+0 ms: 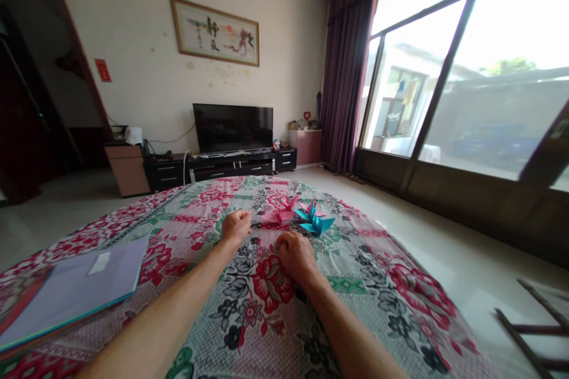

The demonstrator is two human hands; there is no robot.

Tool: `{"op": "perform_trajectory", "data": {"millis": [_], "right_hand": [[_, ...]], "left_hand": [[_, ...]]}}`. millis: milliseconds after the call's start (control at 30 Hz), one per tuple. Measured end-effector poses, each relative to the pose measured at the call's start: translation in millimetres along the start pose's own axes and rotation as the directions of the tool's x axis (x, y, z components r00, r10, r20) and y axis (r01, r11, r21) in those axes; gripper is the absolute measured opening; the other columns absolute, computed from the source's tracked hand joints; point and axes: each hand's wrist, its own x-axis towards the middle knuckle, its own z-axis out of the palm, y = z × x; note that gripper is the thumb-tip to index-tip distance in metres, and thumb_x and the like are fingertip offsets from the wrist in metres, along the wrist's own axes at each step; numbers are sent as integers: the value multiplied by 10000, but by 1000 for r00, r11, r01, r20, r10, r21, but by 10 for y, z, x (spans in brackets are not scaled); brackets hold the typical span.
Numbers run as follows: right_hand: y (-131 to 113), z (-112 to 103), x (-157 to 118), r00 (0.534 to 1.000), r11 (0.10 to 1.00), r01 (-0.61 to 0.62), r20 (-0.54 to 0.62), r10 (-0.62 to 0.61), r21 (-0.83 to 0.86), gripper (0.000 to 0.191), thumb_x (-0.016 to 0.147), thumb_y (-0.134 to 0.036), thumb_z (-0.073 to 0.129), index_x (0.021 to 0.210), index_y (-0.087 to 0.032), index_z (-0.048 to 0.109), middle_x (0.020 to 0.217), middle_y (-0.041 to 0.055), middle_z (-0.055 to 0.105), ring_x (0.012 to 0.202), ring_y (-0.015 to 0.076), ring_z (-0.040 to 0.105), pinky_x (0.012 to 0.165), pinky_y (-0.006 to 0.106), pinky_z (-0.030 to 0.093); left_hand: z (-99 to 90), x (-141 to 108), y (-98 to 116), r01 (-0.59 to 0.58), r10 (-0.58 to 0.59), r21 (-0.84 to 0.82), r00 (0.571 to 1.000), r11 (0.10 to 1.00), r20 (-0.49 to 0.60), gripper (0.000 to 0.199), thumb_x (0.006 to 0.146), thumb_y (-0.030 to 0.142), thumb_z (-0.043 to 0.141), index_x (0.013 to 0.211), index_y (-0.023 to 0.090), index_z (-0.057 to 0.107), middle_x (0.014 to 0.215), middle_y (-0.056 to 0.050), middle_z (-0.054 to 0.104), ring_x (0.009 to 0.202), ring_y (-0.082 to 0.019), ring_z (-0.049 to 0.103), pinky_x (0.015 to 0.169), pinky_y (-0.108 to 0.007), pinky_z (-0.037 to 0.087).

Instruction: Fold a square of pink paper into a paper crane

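My left hand (pixel 237 225) rests on the flowered tablecloth (pixel 249 308) as a loose fist, and nothing shows in it. Nearer to me, my right hand (pixel 297 253) also lies on the cloth with its fingers curled under, no object visible in them. Just beyond both hands stands a group of folded paper cranes. A pink paper crane (pixel 279 217) is between and past my hands. To its right sits a blue paper crane (pixel 317 225), with more pink and blue folded paper partly hidden behind it. Neither hand touches the cranes.
A stack of coloured paper sheets (pixel 75 290), lilac on top with a small white piece (pixel 100 263), lies at the table's left. Beyond the round table stand a television (pixel 233 128) and a low cabinet (pixel 249 167). A dark wooden frame (pixel 533 328) is on the floor at right.
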Motion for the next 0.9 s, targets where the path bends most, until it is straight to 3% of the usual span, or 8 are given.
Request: {"op": "perform_trajectory", "data": {"millis": [133, 233, 367, 500, 633, 700, 800, 900], "right_hand": [[-28, -54, -3, 999, 1000, -1, 37, 2, -26, 232, 742, -135, 443, 765, -200, 665, 844, 38, 659, 819, 149, 566, 756, 212, 357], [-105, -102, -26, 997, 999, -11, 70, 13, -40, 241, 750, -136, 437, 780, -199, 668, 859, 43, 664, 832, 155, 577, 764, 221, 366], [-348, -70, -85, 996, 1000, 29, 89, -28, -11, 274, 752, -123, 437, 886, -200, 663, 912, 49, 667, 875, 155, 588, 790, 223, 373], [-725, 119, -163, 981, 988, 141, 129, -147, 59, 302, 742, -106, 443, 917, -214, 663, 922, 42, 667, 888, 149, 592, 798, 219, 381], [-1034, 293, -182, 961, 970, 216, 153, -231, 107, 294, 752, -120, 447, 927, -211, 665, 931, 43, 666, 881, 148, 594, 806, 219, 389], [-1081, 286, -127, 962, 971, 216, 146, -229, 99, 299, 751, -115, 450, 939, -212, 662, 947, 42, 662, 874, 148, 593, 803, 221, 392], [-974, 110, 58, 984, 984, 173, 35, -175, 38, 298, 774, -120, 433, 952, -207, 656, 942, 47, 645, 900, 151, 573, 814, 222, 382], [-706, -207, 338, 993, 995, 57, -101, -65, -81, 290, 798, -154, 418, 965, -207, 649, 977, 62, 623, 925, 172, 545, 820, 254, 373]], "left_hand": [[-433, -170, -68, -80, 76, 74, 995, 994, 60, 296, 760, 335, 440, 848, 199, 687, 630, 6, 676, 543, -130, 620, 536, -190, 417], [-885, -214, -204, -181, 197, 327, 980, 928, -15, 236, 724, 276, 487, 824, 232, 696, 765, 0, 702, 728, -163, 641, 649, -200, 440], [-1474, -216, -576, -105, 228, 590, 964, 801, -137, 297, 727, 284, 492, 957, 231, 672, 952, -55, 680, 862, -218, 616, 750, -268, 454], [-1840, -278, -961, -13, 167, 669, 972, 743, -167, 323, 733, 325, 502, 993, 216, 659, 986, -94, 665, 902, -258, 606, 773, -314, 458], [-1933, -382, -1089, 43, 145, 645, 961, 763, -236, 328, 748, 340, 485, 1002, 212, 648, 998, -88, 664, 903, -267, 608, 774, -332, 466], [-1871, -417, -1040, -43, 216, 609, 953, 792, -213, 302, 760, 306, 470, 982, 210, 651, 1039, -73, 654, 923, -237, 604, 815, -305, 457], [-1657, -431, -869, -184, 308, 550, 941, 815, -142, 275, 764, 242, 447, 941, 228, 657, 1026, -35, 659, 930, -190, 600, 857, -262, 440], [-1335, -409, -640, -355, 422, 495, 906, 793, -26, 282, 751, 189, 449, 929, 209, 667, 993, -42, 666, 943, -183, 592, 892, -259, 419]]}}
